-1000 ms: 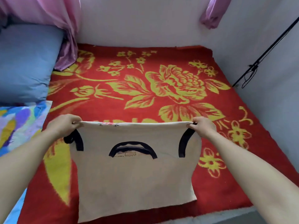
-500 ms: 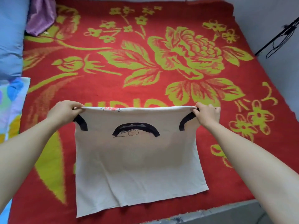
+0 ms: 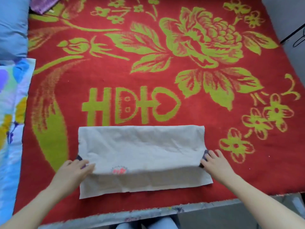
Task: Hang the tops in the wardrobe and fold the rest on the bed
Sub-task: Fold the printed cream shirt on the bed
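Two bare forearms enter from the near edge, above the person's knees (image 3: 143,226) and the pale mattress edge (image 3: 148,210). The left hand (image 3: 74,171) lies over the near-left corner of the beige top (image 3: 140,146). Its fingers lie across the cloth, but the thumb is hidden and the hand is blurred, so I cannot tell whether it pinches the cloth or only presses on it. The right hand (image 3: 214,162) is at the near-right corner, fingers nearly straight and a little spread, tips touching the dark trim (image 3: 206,153) that shows at the garment's side. The top lies on the red blanket (image 3: 214,113) near the front of the bed, doubled over. The upper layer's near edge, which bears a small pink print (image 3: 119,171), casts a shadow on the lower layer, which reaches nearer the viewer. Just beyond the fold the blanket shows yellow-green lettering (image 3: 130,106), then a large flower motif (image 3: 203,37). At left — alongside the blanket — lie a multicoloured quilt (image 3: 9,113), a blue pillow (image 3: 11,27) farther back, and a purple cloth (image 3: 44,4) at the far edge. At far right a black cable (image 3: 293,35) hangs against a grey wall (image 3: 280,12).
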Demonstrator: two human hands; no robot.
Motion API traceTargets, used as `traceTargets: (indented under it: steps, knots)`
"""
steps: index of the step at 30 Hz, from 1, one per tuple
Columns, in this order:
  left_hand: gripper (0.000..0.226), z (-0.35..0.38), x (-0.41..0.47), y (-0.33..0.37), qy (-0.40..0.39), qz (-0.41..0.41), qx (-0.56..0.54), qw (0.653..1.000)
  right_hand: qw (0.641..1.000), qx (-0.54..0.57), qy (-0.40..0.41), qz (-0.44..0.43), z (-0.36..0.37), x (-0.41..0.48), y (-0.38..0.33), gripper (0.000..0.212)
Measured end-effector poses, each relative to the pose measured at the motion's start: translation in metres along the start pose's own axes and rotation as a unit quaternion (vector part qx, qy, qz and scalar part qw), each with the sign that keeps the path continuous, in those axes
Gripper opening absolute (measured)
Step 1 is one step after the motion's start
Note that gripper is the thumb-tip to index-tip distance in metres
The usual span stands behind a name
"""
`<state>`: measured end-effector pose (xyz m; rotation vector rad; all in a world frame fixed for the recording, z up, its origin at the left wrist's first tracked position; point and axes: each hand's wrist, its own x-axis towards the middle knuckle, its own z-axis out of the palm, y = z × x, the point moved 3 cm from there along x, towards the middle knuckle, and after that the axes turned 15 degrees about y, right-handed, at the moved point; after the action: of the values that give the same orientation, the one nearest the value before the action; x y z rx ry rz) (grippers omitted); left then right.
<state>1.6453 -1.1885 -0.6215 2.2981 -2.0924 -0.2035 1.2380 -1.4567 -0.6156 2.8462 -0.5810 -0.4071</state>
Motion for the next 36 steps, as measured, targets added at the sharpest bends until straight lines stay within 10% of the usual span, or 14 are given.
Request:
traceTargets:
  steps: [3,12,20,31,36]
  knots:
    - [0.075,0.046,-0.014,0.012,-0.089,-0.079,0.007,0.993,0.973,0.021,-0.216,0.071,0.019,-0.002,-0.021,0.033]
    - [0.059,0.043,0.07,-0.014,0.006,-0.216,0.006,0.976,0.951,0.115,-0.011,0.286,0.035,0.075,0.005,0.043]
    - [0.072,0.059,0.117,-0.061,-0.096,-0.3,0.02,0.949,0.952,0.094,-0.081,0.281,0.06,0.115,0.038,0.06]
    - [0.009,0.025,0.123,-0.094,-0.023,-0.225,-0.01,0.974,0.93,0.166,-0.029,0.325,0.052,0.092,0.087,0.018]
    - [0.013,0.006,0.053,-0.091,0.044,-0.105,-0.053,0.992,0.94,0.178,0.191,0.221,0.023,0.029,0.073,0.012]
